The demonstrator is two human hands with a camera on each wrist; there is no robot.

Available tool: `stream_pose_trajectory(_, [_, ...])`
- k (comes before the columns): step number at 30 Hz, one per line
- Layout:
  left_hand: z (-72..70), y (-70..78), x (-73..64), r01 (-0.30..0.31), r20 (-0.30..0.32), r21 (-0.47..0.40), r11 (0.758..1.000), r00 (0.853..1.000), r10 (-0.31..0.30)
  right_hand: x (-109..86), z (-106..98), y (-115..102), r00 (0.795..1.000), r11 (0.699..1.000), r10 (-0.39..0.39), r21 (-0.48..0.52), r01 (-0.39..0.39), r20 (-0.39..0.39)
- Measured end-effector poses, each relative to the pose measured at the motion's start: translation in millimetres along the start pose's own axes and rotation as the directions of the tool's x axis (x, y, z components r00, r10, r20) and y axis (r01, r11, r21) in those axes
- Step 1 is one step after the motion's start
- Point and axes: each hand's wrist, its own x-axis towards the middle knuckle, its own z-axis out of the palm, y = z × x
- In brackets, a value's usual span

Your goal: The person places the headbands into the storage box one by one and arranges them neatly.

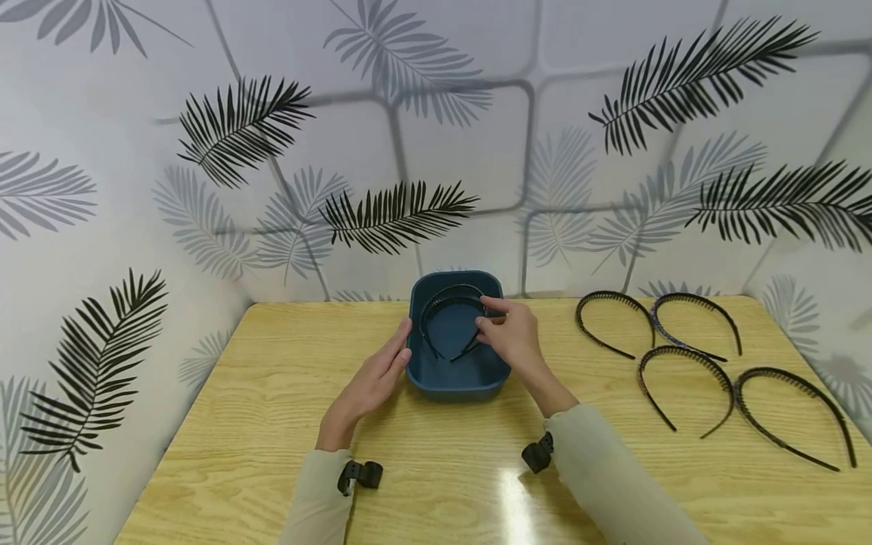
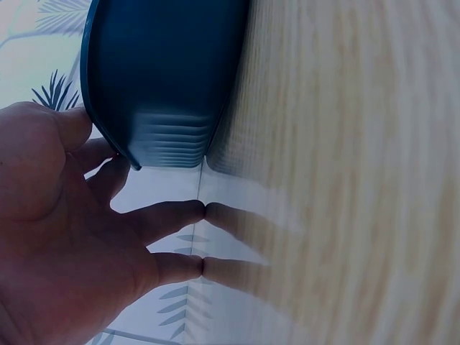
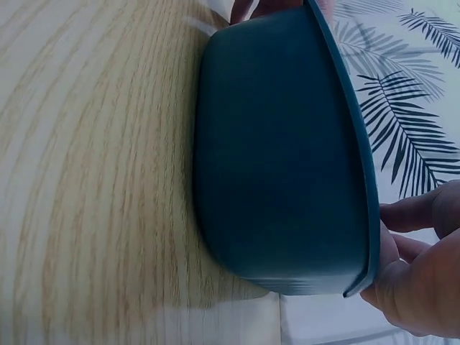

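A dark blue plastic basin (image 1: 458,387) stands on the table near the wall. Inside it, two black toothed headbands (image 1: 424,327) show as arcs, one within the other, their ends toward me. With thumb and fingers, my right hand (image 1: 512,334) pinches the right side of a headband, over the basin's right rim. My left hand (image 1: 370,384) rests extended fingers against the basin's left side. In the left wrist view, some fingers of the left hand (image 2: 68,215) touch the rim while two reach down to the tabletop. The basin wall (image 3: 287,144) hides the headbands in the right wrist view.
Several more headbands lie spread on the right of the wooden table (image 1: 272,393), among them a black one (image 1: 688,352) and a patterned one (image 1: 671,329). A wall with leaf-print covering (image 1: 463,151) rises right behind the table's far edge.
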Motion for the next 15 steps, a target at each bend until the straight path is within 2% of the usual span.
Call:
stream_pose_trajectory(7, [-0.6,-2.6,0.7,-0.001,-0.005,-0.008,1.0,1.0,0.001,3.2,11,-4,1.0,0.99,-0.018,-0.136,0.018,0.003])
stream_pose_trajectory(15, [-0.4,-2.7,0.3,0.006,-0.008,-0.004,1.0,1.0,-0.006,7.3,17,-2,1.0,0.983,-0.012,-0.185,0.012,0.001])
